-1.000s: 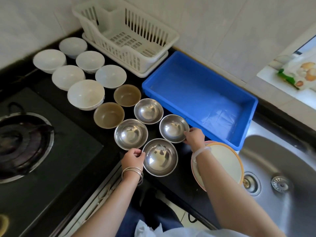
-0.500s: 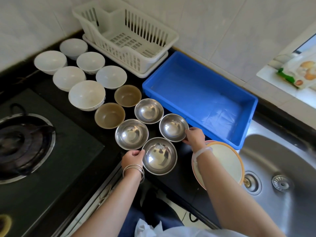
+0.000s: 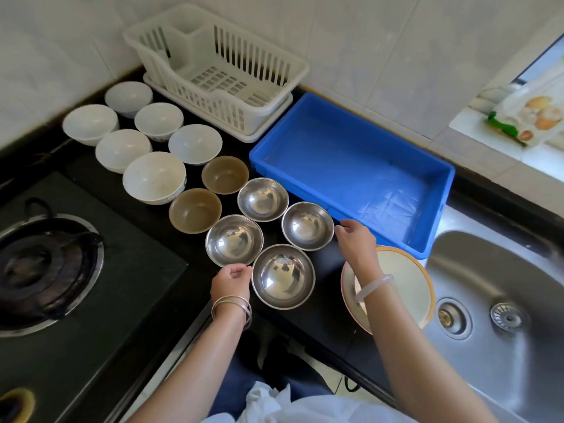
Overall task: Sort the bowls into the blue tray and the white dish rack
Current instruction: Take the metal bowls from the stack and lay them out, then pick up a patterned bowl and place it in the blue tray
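Note:
Several steel bowls sit in a cluster on the black counter: a far one [image 3: 263, 199], a right one [image 3: 307, 225], a left one [image 3: 234, 241] and a near one [image 3: 283, 276]. My left hand [image 3: 230, 280] is curled at the left rim of the near bowl, gripping nothing. My right hand [image 3: 355, 242] hovers just right of the right bowl, fingertips pinched together, a small gap from its rim. Two brown bowls [image 3: 225, 174] [image 3: 195, 210] and several white bowls [image 3: 154, 175] stand further left. The white dish rack [image 3: 293, 71] and blue tray [image 3: 335, 154] are both empty.
A stack of plates [image 3: 406, 285] lies under my right wrist at the sink's edge. The steel sink [image 3: 503, 285] is to the right, a gas burner [image 3: 45, 270] to the left. A food packet [image 3: 531, 120] lies on the sill.
My right hand's fingertips have come off the right steel bowl's rim and sit slightly to its right. My left hand stays at the near bowl's rim. No bowl has moved.

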The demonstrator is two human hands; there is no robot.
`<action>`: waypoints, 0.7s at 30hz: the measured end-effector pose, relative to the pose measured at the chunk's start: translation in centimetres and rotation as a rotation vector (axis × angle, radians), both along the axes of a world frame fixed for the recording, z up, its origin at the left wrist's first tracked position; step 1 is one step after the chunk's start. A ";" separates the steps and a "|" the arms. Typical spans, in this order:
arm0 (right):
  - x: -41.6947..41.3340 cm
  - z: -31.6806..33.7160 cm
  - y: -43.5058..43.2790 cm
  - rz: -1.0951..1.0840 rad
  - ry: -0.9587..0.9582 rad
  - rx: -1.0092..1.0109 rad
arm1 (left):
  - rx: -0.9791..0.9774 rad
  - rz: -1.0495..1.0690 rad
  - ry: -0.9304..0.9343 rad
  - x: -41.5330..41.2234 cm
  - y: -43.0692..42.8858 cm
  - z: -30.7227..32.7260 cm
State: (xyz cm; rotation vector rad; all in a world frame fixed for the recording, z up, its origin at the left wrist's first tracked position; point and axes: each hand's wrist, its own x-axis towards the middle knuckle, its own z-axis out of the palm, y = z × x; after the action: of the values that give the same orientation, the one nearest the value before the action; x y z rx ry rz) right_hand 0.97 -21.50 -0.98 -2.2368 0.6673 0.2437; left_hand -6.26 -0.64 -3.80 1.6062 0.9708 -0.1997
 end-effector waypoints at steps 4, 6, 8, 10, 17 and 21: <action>-2.4 1.9 -2.1 -0.057 -0.166 -0.076 | 0.131 -0.169 -0.121 0.9 -1.4 2.6; -3.9 2.4 -3.8 -0.109 -0.198 -0.141 | 0.121 -0.270 -0.183 1.8 -3.1 3.5; -5.4 2.4 -5.8 -0.138 -0.203 -0.232 | 0.086 -0.369 -0.230 2.6 -5.2 4.0; -7.0 2.0 -7.6 -0.154 -0.191 -0.297 | 0.055 -0.499 -0.226 3.0 -7.4 4.2; -11.3 -0.2 -11.0 -0.310 -0.051 -0.243 | 0.118 -0.971 -0.121 2.4 -13.7 3.4; -12.4 -0.4 -11.1 -0.406 -0.105 -0.146 | 0.229 -1.049 -0.064 2.1 -14.9 2.9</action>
State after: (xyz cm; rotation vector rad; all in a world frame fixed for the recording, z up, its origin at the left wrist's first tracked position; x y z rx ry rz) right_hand -11.41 -32.64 -1.37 -2.1722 1.0885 -0.1276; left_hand -4.14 -15.57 -0.87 2.1935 0.0126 -0.7597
